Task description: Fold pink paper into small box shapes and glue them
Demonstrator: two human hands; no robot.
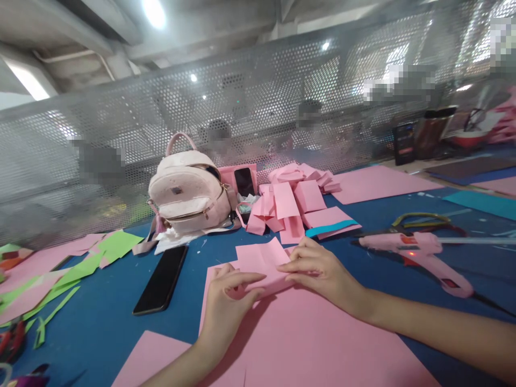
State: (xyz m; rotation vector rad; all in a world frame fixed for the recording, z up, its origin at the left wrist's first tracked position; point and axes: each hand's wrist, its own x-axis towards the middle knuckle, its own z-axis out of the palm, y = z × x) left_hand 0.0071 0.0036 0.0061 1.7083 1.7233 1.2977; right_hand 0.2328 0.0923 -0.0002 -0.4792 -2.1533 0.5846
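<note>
A pink paper piece (260,259), partly folded with its far edge standing up, lies between my hands. My left hand (226,303) grips its near left side, thumb and index finger pinched along the fold. On its right side, my right hand (322,275) presses the paper between thumb and fingers. Beneath both hands spreads a large pink sheet (318,344). Just beyond them are several folded pink paper pieces (286,201), with a blue strip (332,228) on one nearby. A pink glue gun (423,250), its red light lit, lies right of my right hand.
Left of my hands lies a black phone (162,280), with a pale backpack (191,188) behind it. Green paper scraps (108,250) and red-handled pliers (12,341) are at the left. Yellow-handled pliers (421,219) sit behind the glue gun. A perforated metal screen (258,123) borders the table.
</note>
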